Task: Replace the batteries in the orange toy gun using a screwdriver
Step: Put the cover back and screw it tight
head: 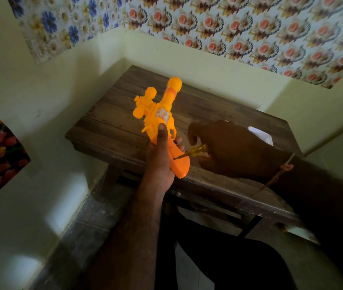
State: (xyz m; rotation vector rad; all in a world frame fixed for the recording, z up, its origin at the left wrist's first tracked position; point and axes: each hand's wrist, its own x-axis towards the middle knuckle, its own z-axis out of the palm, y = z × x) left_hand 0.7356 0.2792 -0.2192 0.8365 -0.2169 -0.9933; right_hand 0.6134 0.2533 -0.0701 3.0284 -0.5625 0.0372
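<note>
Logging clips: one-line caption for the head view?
Left hand holds orange toy gun above wooden table; right hand drives screwdriver into its grip.

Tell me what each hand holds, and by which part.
The left hand grips the toy gun by its handle. The right hand grips the screwdriver by its yellow handle, tip at the gun's handle.

You have bare bench (pixel 112 122) left of the toy gun (pixel 158 120) and beyond its muzzle. Walls close the far and left sides. A white object (pixel 260 135) lies behind your right hand (pixel 229 147).
</note>
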